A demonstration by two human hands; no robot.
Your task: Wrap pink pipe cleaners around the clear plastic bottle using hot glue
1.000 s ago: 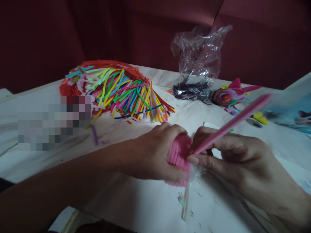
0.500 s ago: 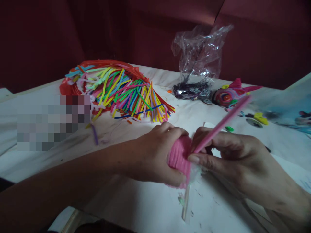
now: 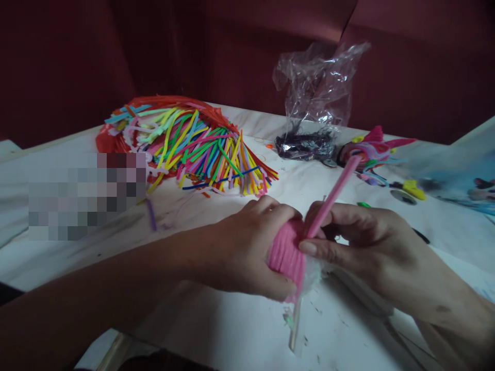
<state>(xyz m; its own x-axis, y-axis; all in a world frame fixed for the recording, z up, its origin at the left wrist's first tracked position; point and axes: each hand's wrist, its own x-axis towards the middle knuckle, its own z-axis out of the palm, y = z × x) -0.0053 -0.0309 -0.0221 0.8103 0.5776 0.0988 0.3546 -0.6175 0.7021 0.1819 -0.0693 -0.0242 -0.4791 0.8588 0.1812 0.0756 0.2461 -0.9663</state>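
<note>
Apparently we're at a winding step, the pink coil (image 3: 286, 251) between our hands, left hand (image 3: 253, 250) gripping it, right hand (image 3: 365, 245) pinching the pink strip (image 3: 334, 195) at its edge, and the next turn probably needs tension.

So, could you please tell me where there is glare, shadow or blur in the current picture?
Head view: glare on the clear plastic bag; head view: soft shadow on the white table below the left hand; head view: blue item at right edge smeared, ridges on the pink bundle readable.
</note>
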